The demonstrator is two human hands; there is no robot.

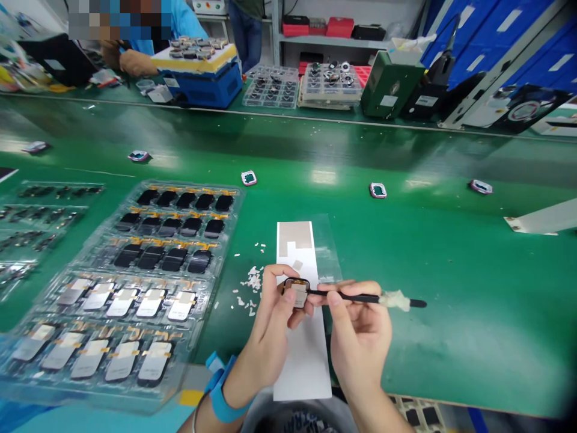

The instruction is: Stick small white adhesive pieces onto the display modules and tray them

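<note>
My left hand (269,325) is closed on a small square screen module (297,293), held up with its back side facing me. My right hand (358,337) pinches a thin black tool (360,297) with tape wrapped near its far end; the tool's tip touches the module's right edge. Both hands hover over a long white backing strip (303,355) that lies on the green belt (406,240). A blue strap (220,391) circles my left wrist.
A clear tray (135,282) with several rows of screen modules lies at the left. Small white scraps (250,285) litter the belt by the strip. Several pink-rimmed watch cases (377,190) sit spaced along the belt. Another person's hand (135,60), trays and machines are across it.
</note>
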